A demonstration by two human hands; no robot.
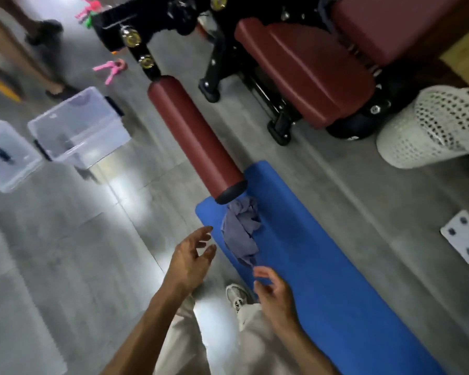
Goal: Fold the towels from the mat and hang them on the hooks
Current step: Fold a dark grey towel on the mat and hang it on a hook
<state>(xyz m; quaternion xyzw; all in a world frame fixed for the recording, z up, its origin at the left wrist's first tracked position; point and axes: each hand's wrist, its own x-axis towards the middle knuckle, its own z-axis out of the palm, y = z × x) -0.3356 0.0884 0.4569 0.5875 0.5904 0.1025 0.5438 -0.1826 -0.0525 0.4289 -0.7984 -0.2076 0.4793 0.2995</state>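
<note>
Pale trouser legs (190, 345) lowest in view, one grey-white sneaker (237, 293) on the grey floor (65, 266) beside the mat's near edge. Both bare forearms stretched forward over them. Left hand (191, 255) held above the floor just left of the mat, fingers spread and loosely bent, gripping nothing. Right hand (272, 290) over the mat's left edge, fingers relaxed and slightly curled, also empty; fingertips close to the towel's near corner, contact impossible to judge through the blur.

Blue mat (322, 266) laid out on the floor, running diagonally from the lower right up toward the centre. Crumpled grey-blue towel (241, 231) lying unfolded on the mat near its far end, bunched in a long heap, its upper part just under the black end cap of a maroon padded roller (195, 136). Roller fixed to a black machine frame (136, 36) with brass-coloured knobs; maroon seat pads (309, 69) of the same gym machine to the right.

White perforated basket (433, 128) standing at the right, well apart from the towel. White scale (465, 236) flat on the floor right of the mat. Two clear plastic bins (76, 125) on the floor at the left, a pink clip (110, 69) beyond them. Legs of another person (25, 50) at the upper left, blurred.
</note>
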